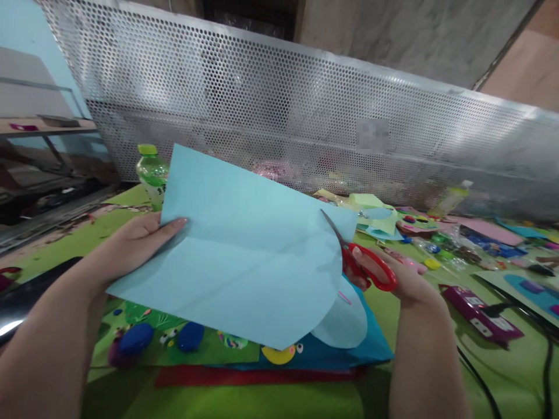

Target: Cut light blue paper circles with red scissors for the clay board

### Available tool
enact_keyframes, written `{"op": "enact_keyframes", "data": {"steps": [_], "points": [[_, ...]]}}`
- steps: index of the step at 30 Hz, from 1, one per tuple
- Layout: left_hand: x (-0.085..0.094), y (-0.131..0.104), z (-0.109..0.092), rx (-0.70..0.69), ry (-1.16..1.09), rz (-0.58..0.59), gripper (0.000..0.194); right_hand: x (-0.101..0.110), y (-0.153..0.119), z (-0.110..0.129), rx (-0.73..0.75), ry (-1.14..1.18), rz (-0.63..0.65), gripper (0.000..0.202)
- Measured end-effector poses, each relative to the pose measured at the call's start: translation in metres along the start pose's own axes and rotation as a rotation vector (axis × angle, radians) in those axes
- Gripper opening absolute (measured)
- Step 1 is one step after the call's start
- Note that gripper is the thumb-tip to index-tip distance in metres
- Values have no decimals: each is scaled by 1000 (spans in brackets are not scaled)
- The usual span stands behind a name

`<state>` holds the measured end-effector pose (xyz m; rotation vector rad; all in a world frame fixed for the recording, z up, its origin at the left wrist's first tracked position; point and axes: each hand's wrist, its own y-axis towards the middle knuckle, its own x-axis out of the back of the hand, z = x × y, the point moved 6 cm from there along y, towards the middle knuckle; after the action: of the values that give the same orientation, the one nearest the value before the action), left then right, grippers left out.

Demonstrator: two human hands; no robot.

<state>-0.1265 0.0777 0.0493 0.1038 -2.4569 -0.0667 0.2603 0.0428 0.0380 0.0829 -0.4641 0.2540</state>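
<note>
A large sheet of light blue paper (pixel 244 250) is held up and tilted in front of me. My left hand (pixel 140 238) pinches its left edge, thumb on the near face. In my right hand (pixel 371 267) are red-handled scissors (pixel 369 265), their blades at the sheet's right side, where a curved cut edge runs down. A rounded piece of light blue paper (pixel 345 320) with a small pink mark shows below that edge. Under the sheet lies a green and blue craft picture (pixel 244 349) with dark blue ovals, googly eyes and a yellow shape, partly hidden.
A green-capped bottle (pixel 151 171) stands behind the sheet at left. On the right lie a purple box (pixel 480 314) with a black cable, paper scraps (pixel 375 212) and craft bits. A perforated metal panel (pixel 279 99) closes off the table's back. A dark glossy object (pixel 35 297) sits at left.
</note>
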Motion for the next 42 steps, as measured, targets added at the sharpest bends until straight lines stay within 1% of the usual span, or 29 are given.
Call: {"op": "enact_keyframes", "data": {"steps": [3,5,8,11,15,19,24,26,28,30,32,35,40,42], "points": [[0,0,-2,-22,-3,1,39,-4,-2,1,-70,60,73,43],[1,-1,-3,-31,3,7,38,-6,-2,2,-70,64,104,43],[-2,-1,-2,-8,-13,55,38,-10,-1,2,-50,63,136,46],[-3,-1,0,17,-30,84,39,-11,0,-1,-64,77,122,45],[1,-1,-2,-26,31,41,39,-9,-1,2,-96,35,123,44],[2,-2,-3,-33,62,43,43,-9,-2,7,-76,40,129,45],[-1,-2,0,-1,18,78,42,-9,-3,11,-97,-1,28,45],[-2,-2,1,29,-4,88,43,-9,-3,11,-108,-12,16,47],[-3,-2,1,46,-17,90,44,-8,-3,10,-118,-18,24,47],[-3,-3,-2,34,-28,80,44,-6,-2,8,-119,-16,39,45],[-2,-3,-5,6,-38,62,42,-7,-2,8,-90,-12,79,45],[-2,-3,-4,14,-32,69,40,-10,-2,11,-44,-41,131,48],[-5,-2,0,31,-64,129,42,-12,-2,13,-83,-32,100,47],[-5,-3,1,42,-67,133,43,-12,-2,13,-92,-42,105,47]]}}
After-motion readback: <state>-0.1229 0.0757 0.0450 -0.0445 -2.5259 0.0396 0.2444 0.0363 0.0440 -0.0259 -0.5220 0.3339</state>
